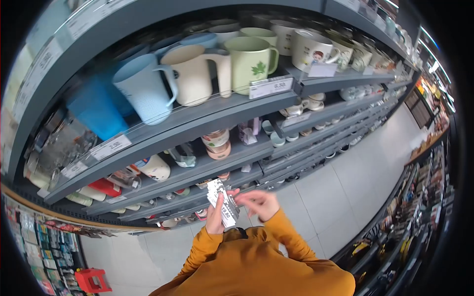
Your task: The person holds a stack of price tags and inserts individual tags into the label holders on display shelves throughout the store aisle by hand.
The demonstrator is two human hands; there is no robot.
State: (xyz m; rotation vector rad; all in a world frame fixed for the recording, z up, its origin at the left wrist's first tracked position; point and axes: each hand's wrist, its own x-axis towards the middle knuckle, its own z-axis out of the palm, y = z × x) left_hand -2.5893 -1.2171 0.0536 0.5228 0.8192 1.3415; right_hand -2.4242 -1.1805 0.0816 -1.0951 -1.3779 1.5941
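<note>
A small stack of white and black price labels, the front one printed "19.80", is fanned out in front of my body. My left hand is closed around it, with the thumb on the near side. Just to its right is my right hand, slightly blurred, its fingers stretched toward the labels' edge. Whether its fingertips touch them I cannot tell. Both arms wear mustard-coloured sleeves.
A grey shelf ahead holds a light blue mug, a cream mug and a green mug. A price tag is on its edge. Lower shelves hold cups. A red stool stands on the floor at lower left.
</note>
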